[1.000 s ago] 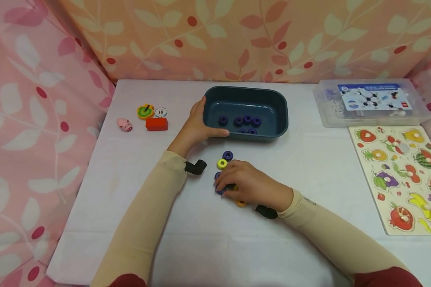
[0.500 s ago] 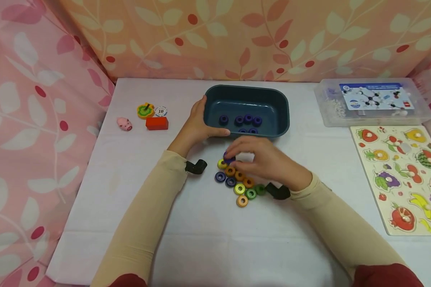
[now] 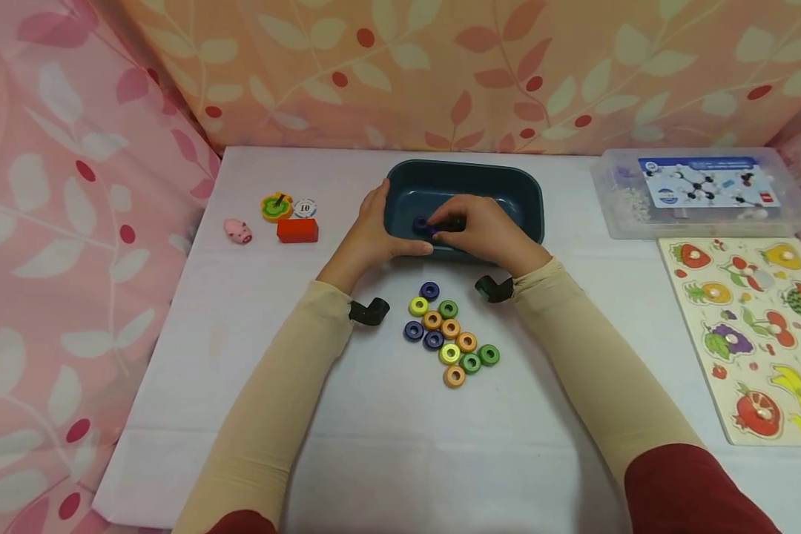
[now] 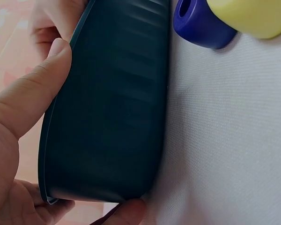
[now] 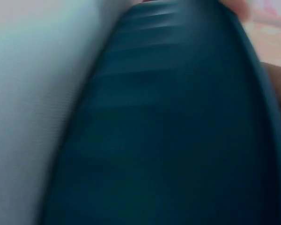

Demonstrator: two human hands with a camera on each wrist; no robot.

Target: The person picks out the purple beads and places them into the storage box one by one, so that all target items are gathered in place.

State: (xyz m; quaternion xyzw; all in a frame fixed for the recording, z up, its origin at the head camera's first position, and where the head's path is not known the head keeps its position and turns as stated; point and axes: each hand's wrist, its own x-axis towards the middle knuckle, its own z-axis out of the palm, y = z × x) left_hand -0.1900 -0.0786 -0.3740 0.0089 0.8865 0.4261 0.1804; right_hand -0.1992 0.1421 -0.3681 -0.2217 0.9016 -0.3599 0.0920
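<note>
My left hand (image 3: 367,236) grips the left end of a dark teal plastic tub (image 3: 530,200), thumb over the front rim and fingers along the end wall. My right hand (image 3: 483,228) reaches into the tub and pinches a purple ring (image 3: 432,231) just above its floor. Beside those fingertips another purple ring (image 3: 420,222) lies in the tub; the hand hides the rings farther right. On the cloth in front lie several loose rings: purple (image 3: 430,290), yellow (image 3: 418,305), orange (image 3: 455,376) and green (image 3: 489,354). In the right wrist view the tub wall (image 5: 154,122) covers the fingertips.
Left of the tub are a pink pig's head (image 3: 237,231), a red block (image 3: 297,231), a tree-shaped piece (image 3: 277,208) and a white token (image 3: 305,208). On the right stand a clear plastic case (image 3: 701,189) and a fruit puzzle board (image 3: 750,341). Floral curtain (image 3: 467,74) borders the back.
My right hand has left the loose rings and moved up over the front rim into the tub with a purple ring. My left hand has kept its grip on the tub.
</note>
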